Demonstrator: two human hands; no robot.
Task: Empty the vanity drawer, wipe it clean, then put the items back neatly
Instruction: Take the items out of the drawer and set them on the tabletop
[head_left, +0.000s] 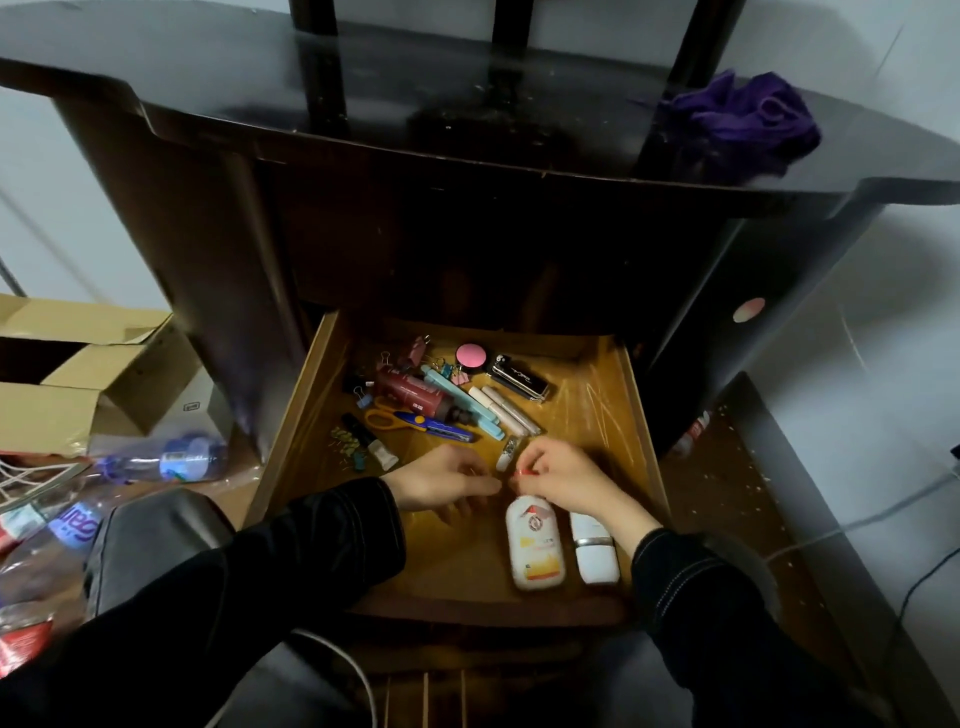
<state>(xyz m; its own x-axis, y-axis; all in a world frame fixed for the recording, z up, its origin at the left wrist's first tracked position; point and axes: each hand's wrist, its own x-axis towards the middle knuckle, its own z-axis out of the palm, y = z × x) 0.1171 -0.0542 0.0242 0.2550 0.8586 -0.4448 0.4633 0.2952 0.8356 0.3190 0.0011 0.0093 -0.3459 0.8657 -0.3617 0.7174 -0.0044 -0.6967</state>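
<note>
In drawer (631, 384): right hand (558, 480) pinching small red item (522, 471).

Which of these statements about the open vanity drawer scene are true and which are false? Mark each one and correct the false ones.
1. The purple cloth lies on the vanity top. True.
2. The drawer is empty. False: scissors, a pink compact, bottles and clips lie in it.
3. Both hands, left and right, are over the drawer. True.
4. The white bottle stands upright. False: it lies flat.
5. The right hand pinches something small and red. True.
</note>
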